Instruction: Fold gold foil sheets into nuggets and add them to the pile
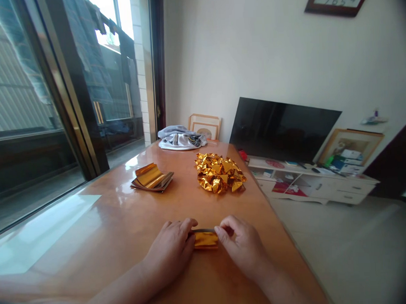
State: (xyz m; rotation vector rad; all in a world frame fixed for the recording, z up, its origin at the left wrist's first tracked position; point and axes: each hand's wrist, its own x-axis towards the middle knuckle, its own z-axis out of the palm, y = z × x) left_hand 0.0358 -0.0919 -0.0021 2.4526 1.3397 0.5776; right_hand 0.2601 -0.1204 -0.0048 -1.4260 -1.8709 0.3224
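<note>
A gold foil sheet (206,239), partly folded into a narrow strip with a grey upper edge, lies on the brown table (126,236) near its front. My left hand (173,245) grips its left end, thumb and fingers pressed together there. At the right end, my right hand (240,242) pinches the upper corner between thumb and curled fingers. Farther back on the left sits a stack of gold sheets (152,177), the top ones curled. A pile of folded gold foil pieces (219,173) stands behind my hands, slightly to the right.
Folded cloth (180,138) lies at the table's far end, near leaning picture frames (205,126). Beyond the right edge are a white cabinet (325,187) and a black television (282,129). Glass doors (105,75) stand at the left.
</note>
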